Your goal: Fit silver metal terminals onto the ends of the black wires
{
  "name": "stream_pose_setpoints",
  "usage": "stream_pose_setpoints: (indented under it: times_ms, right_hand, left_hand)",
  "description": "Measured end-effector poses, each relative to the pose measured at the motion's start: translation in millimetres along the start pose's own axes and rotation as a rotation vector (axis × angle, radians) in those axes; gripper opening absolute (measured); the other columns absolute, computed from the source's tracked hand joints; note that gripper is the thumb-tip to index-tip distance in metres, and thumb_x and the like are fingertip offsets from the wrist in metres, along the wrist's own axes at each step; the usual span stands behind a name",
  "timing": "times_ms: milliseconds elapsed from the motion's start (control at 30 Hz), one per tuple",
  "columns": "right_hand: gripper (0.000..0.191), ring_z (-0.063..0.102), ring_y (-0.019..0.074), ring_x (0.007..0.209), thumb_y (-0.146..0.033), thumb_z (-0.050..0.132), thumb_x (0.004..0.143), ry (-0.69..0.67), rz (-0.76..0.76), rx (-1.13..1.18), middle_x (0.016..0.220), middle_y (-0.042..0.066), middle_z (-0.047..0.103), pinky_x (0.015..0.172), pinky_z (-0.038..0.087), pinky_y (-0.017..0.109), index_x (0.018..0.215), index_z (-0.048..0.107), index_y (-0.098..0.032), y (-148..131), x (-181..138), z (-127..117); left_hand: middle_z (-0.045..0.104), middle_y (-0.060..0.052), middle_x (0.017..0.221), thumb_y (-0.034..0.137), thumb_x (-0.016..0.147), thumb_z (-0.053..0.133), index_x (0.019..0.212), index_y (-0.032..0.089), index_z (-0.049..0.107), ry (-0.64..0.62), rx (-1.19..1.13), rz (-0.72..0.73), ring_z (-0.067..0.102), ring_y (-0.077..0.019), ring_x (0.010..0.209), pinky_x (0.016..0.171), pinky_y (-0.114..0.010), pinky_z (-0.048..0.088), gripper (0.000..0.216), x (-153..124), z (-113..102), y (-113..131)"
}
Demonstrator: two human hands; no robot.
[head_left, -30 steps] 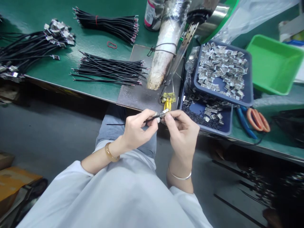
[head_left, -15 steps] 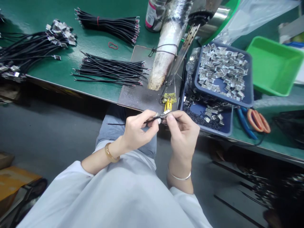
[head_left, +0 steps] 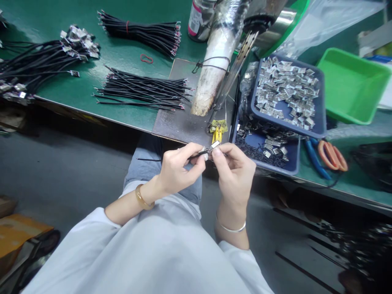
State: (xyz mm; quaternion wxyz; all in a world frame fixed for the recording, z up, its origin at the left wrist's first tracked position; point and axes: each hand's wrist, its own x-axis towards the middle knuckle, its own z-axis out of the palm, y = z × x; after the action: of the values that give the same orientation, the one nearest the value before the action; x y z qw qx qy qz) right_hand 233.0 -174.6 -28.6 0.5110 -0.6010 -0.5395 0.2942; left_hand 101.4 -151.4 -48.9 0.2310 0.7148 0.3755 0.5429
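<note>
Right hand [head_left: 235, 171] slightly nearer left hand [head_left: 183, 166]; left grip pinching thin black cable [head_left: 198, 154], right grip pinched at silver metal connector [head_left: 215, 144]

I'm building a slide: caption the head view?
Left hand pinching a black cable, right hand at a metal connector, by a green workbench.

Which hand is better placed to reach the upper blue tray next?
Probably the right hand: it is nearer the upper blue tray; the left hand is farther off, pinching a black cable.
</note>
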Motion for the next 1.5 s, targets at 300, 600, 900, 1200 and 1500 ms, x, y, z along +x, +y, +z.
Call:
stream_pose_setpoints:
  times_ms: [300, 600, 900, 1200, 1500]
  right_hand:
    - [0.033, 0.042, 0.0074, 0.049, -0.034, 0.065, 0.09, 0.108, -0.084, -0.139, 0.054, -0.005, 0.049, 0.05, 0.033, 0.023, 0.062, 0.056, -0.019, 2.7, 0.4, -3.6]
    - [0.019, 0.055, 0.0102, 0.055, -0.04, 0.069, 0.087, 0.059, -0.079, -0.096, 0.068, -0.001, 0.065, 0.049, 0.042, 0.024, 0.083, 0.072, -0.021, 7.1, -2.3, -12.1]
    - [0.01, 0.059, 0.0071, 0.046, -0.024, 0.061, 0.096, 0.361, -0.258, -0.039, 0.079, -0.004, 0.071, 0.043, 0.045, 0.021, 0.106, 0.06, -0.024, -1.5, -7.5, -11.5]
    - [0.007, 0.076, 0.0148, 0.082, -0.018, 0.067, 0.09, 0.142, -0.234, -0.12, 0.1, 0.003, 0.077, 0.07, 0.065, 0.028, 0.084, 0.063, -0.021, 9.3, 2.7, 3.7]
    - [0.009, 0.077, 0.0167, 0.085, -0.019, 0.07, 0.086, 0.125, -0.229, -0.092, 0.1, 0.004, 0.078, 0.072, 0.064, 0.027, 0.081, 0.063, -0.02, 9.4, 19.2, 3.9]
  left_hand:
    - [0.068, 0.001, 0.069, 0.004, 0.085, 0.057, 0.085, 0.016, 0.061, -0.018, 0.009, 0.157, 0.061, -0.0068, 0.059, 0.06, -0.015, 0.05, 0.013, -1.1, 1.1, -4.4]
    - [0.065, 0.001, 0.061, 0.02, 0.093, 0.058, 0.088, 0.013, 0.066, -0.212, -0.355, -0.247, 0.052, -0.0048, 0.045, 0.043, -0.015, 0.041, 0.012, 2.8, -9.2, -4.4]
    - [0.064, 0.002, 0.056, 0.017, 0.082, 0.068, 0.083, 0.011, 0.072, -0.136, -0.601, -0.51, 0.052, -0.0045, 0.046, 0.045, -0.014, 0.046, 0.007, 10.6, -7.5, -4.2]
    - [0.077, -0.005, 0.075, 0.015, 0.082, 0.066, 0.078, 0.012, 0.077, -0.094, -0.362, -0.393, 0.07, -0.012, 0.067, 0.063, -0.018, 0.055, 0.012, 21.4, -2.0, -13.1]
    - [0.07, -0.001, 0.063, 0.018, 0.079, 0.065, 0.074, 0.011, 0.077, -0.114, -0.253, -0.393, 0.054, -0.0071, 0.054, 0.049, -0.016, 0.039, 0.015, 40.5, -1.3, -17.9]
